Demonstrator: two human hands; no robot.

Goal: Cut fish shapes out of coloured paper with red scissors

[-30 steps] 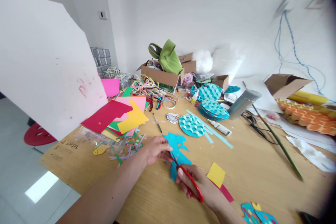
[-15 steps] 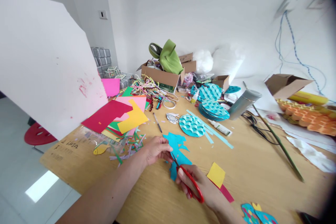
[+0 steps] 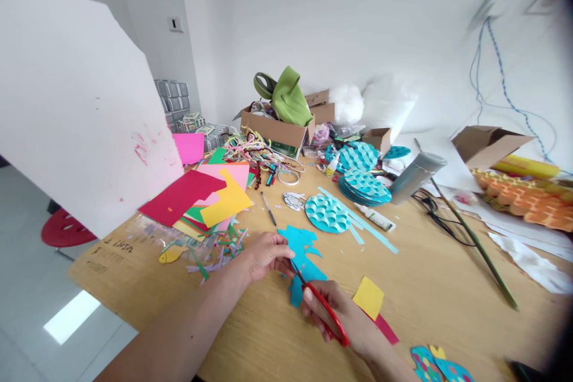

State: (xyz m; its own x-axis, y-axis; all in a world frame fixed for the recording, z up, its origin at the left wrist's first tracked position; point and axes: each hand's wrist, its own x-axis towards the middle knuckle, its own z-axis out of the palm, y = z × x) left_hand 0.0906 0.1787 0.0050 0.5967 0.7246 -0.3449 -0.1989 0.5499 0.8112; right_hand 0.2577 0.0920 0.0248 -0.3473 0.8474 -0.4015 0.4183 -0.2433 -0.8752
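Note:
Red-handled scissors are gripped in my right hand, blades pointing up and left toward my left fingertips. My left hand is closed in a pinch at the blade tips. Whatever small piece it pinches is hidden by the fingers. Under and beyond both hands lie cut scraps of bright blue paper with jagged edges. To the right of my right hand, a yellow paper piece overlaps a dark red strip.
A woven blue disc, a pen and a fish cutout lie beyond my hands. Coloured paper sheets and shreds are left. A grey tumbler, glue bottle and green stick are right. Patterned blue cutouts lie near front.
The scissors' red handles look slightly closer together in my right hand. Both hands stay in nearly the same place, and the things on the table have not moved.

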